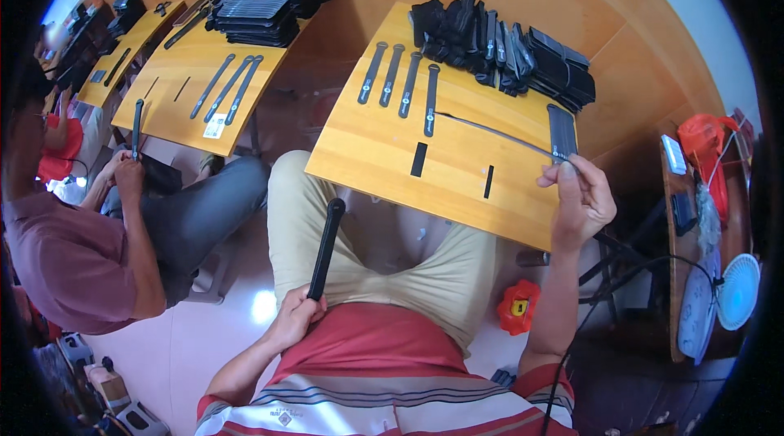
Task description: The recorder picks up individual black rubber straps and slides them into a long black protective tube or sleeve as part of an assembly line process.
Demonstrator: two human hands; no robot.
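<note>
My left hand is closed round the lower end of a black strap, which stands up above my lap with its rounded, slotted end at the top. At the table's right edge my right hand pinches the near end of a thin dark strap, seen almost edge-on and slanting across the tabletop. Just beyond those fingertips lies a small stack of grey-black straps. Several straps with slotted ends lie side by side on the left half of the table, among them one strap near the thin strap's far end.
Piles of bundled black straps line the back of my wooden table. Two dark slots mark its near part. On the left, a co-worker holds a strap at another table. A cluttered side shelf stands right.
</note>
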